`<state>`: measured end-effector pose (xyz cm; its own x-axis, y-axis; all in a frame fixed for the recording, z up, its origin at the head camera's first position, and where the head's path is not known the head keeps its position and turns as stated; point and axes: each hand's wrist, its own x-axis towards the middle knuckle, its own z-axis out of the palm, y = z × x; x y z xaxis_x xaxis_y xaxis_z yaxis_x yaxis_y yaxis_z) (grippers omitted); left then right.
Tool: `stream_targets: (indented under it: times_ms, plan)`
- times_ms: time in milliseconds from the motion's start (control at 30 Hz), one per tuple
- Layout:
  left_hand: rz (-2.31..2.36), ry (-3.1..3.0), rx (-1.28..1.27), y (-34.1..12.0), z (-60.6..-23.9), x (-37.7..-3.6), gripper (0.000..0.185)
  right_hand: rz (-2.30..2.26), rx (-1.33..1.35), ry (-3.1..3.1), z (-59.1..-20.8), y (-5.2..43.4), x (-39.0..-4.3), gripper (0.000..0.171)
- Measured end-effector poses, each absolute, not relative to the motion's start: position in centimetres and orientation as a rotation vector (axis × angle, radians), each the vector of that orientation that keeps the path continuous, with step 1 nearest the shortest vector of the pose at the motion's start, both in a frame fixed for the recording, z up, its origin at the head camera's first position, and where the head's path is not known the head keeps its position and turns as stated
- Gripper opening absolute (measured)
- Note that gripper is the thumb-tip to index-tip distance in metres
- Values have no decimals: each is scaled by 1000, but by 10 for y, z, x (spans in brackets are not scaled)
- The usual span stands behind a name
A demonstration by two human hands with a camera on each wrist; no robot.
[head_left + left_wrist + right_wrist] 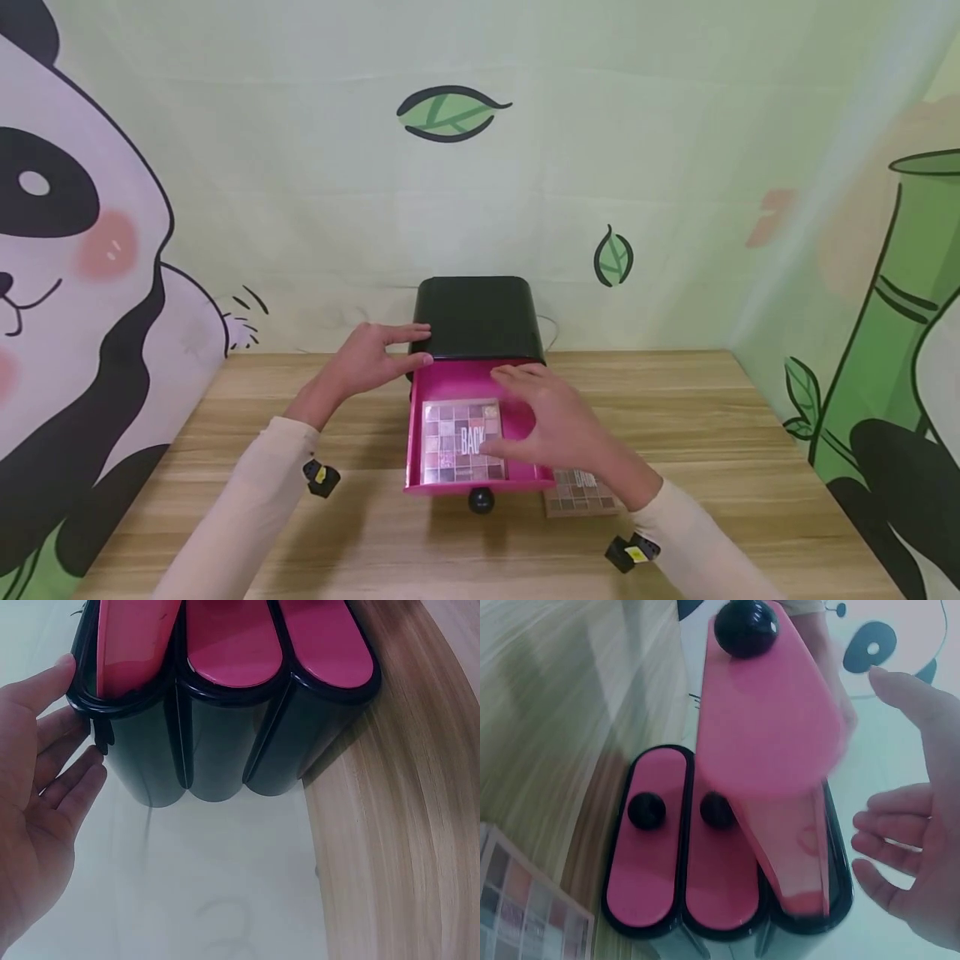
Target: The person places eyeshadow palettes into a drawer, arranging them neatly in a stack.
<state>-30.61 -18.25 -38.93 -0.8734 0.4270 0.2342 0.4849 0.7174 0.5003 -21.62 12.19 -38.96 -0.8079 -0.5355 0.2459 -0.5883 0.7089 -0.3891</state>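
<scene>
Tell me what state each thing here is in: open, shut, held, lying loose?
Top drawer: pulled open.
Lower drawers: two, pushed shut.
Eyeshadow palette in drawer: lying flat, lid closed.
Second palette: lying loose on the table, beside the drawer.
Black cabinet: upright, steadied by the left hand.
Right hand: open, over the drawer, gripping nothing.

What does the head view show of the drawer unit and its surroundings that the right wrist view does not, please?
Only the head view shows the eyeshadow palette lying inside the open pink drawer, and the left hand resting on the black drawer unit. Only the right wrist view shows two closed pink drawer fronts with black knobs. Both show the open right hand, the pulled-out drawer's knob and a second palette on the wooden table.
</scene>
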Motion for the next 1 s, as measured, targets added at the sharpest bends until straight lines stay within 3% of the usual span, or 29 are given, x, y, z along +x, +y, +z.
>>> stream_targets:
  times_ms: [200, 667, 1000]
  plan:
    - [-866, -2813, -749, -183, -390, -306, 53, 838, 910, -2674, -390, 145, -219, 82]
    - [-886, -2819, -741, -183, -391, -306, 57, 896, 994, -2570, -422, 217, -221, 77]
    - [-907, -2814, -747, -183, -389, -305, 56, 902, 917, -2814, -461, 247, -217, 90]
